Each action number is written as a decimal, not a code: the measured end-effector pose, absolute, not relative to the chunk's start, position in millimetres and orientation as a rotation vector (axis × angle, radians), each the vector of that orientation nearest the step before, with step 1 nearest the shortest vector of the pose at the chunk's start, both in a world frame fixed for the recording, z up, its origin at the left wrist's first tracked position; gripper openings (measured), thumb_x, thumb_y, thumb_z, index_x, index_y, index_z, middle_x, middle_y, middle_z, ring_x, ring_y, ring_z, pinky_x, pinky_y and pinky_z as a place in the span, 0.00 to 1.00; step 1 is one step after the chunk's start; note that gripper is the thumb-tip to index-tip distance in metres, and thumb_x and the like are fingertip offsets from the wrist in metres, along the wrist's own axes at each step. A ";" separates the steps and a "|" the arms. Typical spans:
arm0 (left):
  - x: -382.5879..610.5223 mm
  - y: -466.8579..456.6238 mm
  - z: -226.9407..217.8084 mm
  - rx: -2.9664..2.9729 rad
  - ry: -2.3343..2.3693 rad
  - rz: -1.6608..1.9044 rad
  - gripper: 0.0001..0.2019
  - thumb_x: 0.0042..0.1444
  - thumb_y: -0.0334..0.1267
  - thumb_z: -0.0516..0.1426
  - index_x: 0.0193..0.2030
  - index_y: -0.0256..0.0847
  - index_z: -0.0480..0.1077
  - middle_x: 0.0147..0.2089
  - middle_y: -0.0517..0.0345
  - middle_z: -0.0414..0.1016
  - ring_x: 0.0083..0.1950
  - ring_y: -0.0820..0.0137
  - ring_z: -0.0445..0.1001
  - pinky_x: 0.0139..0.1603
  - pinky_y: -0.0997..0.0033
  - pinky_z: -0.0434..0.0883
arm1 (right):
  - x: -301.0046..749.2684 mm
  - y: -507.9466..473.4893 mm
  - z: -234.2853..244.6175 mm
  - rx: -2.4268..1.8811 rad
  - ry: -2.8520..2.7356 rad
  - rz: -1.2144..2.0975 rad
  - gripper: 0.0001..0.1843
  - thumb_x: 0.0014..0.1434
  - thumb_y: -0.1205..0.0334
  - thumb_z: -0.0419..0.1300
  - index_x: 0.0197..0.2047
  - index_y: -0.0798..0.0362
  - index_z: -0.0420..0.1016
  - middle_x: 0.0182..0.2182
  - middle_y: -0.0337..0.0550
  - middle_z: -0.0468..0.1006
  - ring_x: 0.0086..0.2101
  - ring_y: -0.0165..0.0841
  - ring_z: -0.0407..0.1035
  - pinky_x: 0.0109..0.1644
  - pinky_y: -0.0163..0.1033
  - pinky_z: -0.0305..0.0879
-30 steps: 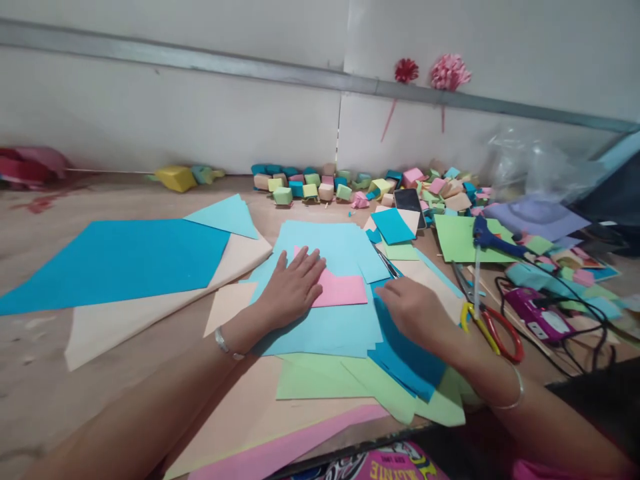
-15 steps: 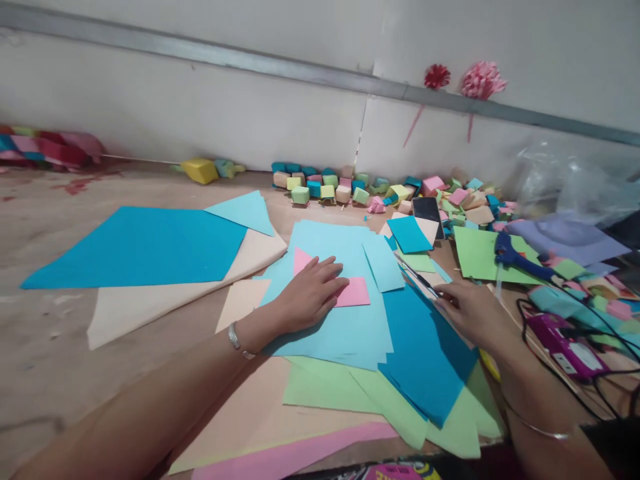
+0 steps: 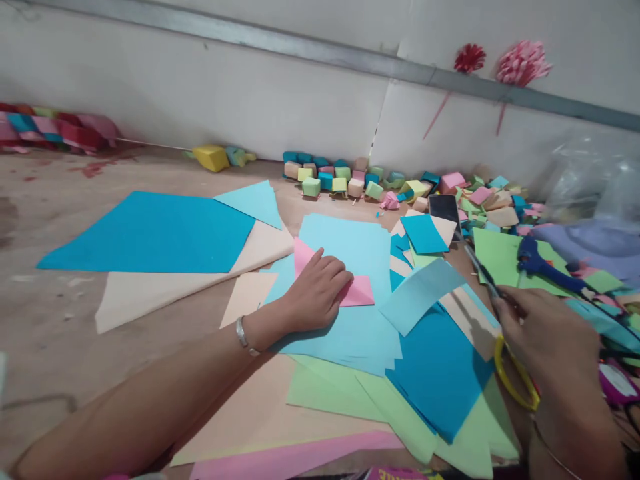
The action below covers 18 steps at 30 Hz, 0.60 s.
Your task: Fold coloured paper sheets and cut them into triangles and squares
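My left hand [image 3: 320, 290] lies on a folded piece of pink paper [image 3: 361, 291], its fingers curled together and pressing on it. Beneath is a stack of light blue sheets [image 3: 345, 340]. Off to the right, my right hand [image 3: 545, 333] is closed around scissors [image 3: 483, 267] with slim metal blades pointing up and away; the handles are mostly hidden in the fingers. A loose light blue strip [image 3: 425, 297] sits between the hands, tilted over dark blue sheets [image 3: 445, 373]. Close to the right wrist is a yellow loop-shaped handle [image 3: 515, 377].
Large blue [image 3: 160, 233] and cream [image 3: 150, 300] sheets spread at left. Small paper boxes [image 3: 325, 180] line the wall. A phone [image 3: 444, 210], a blue glue gun [image 3: 545, 267] and paper scraps crowd the right. Paper flowers [image 3: 523, 63] hang at the rail.
My right hand moved right with the scissors, away from the stack. The light blue strip shifted right and turned. My left fingers curled in more on the pink paper; the view shifted slightly.
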<state>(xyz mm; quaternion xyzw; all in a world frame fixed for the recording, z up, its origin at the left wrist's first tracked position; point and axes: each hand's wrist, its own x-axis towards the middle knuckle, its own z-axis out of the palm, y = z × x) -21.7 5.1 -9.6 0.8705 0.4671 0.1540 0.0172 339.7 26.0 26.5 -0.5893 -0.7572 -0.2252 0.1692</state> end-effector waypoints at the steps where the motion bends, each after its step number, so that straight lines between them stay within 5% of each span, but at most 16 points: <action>1: -21.5 5.3 -9.7 2.705 1.447 0.471 0.13 0.59 0.31 0.48 0.47 0.38 0.68 0.44 0.50 0.67 0.48 0.61 0.64 0.65 0.43 0.51 | 338.9 24.1 29.3 -1.696 -2.080 -0.712 0.15 0.62 0.59 0.54 0.45 0.56 0.78 0.38 0.52 0.79 0.37 0.43 0.71 0.31 0.42 0.60; 5: -21.3 6.3 -9.6 2.697 1.449 0.463 0.15 0.60 0.31 0.47 0.50 0.40 0.69 0.43 0.51 0.67 0.49 0.61 0.64 0.65 0.41 0.50 | 321.4 14.8 38.1 -1.504 -2.027 -0.678 0.16 0.63 0.58 0.56 0.51 0.56 0.76 0.39 0.52 0.79 0.41 0.44 0.72 0.39 0.43 0.64; 11: -22.3 7.3 -11.7 2.674 1.448 0.498 0.15 0.60 0.31 0.48 0.50 0.40 0.70 0.44 0.51 0.67 0.48 0.62 0.64 0.63 0.46 0.53 | 302.1 4.4 18.7 -1.186 -2.653 0.219 0.14 0.67 0.60 0.50 0.49 0.50 0.75 0.39 0.46 0.77 0.37 0.35 0.72 0.39 0.38 0.67; 18: -23.0 8.2 -14.3 2.685 1.451 0.472 0.14 0.64 0.33 0.47 0.50 0.40 0.70 0.44 0.52 0.68 0.47 0.63 0.66 0.64 0.45 0.53 | 309.5 14.8 4.3 -1.143 -2.769 0.256 0.17 0.65 0.63 0.50 0.54 0.46 0.74 0.37 0.45 0.75 0.36 0.35 0.72 0.36 0.38 0.67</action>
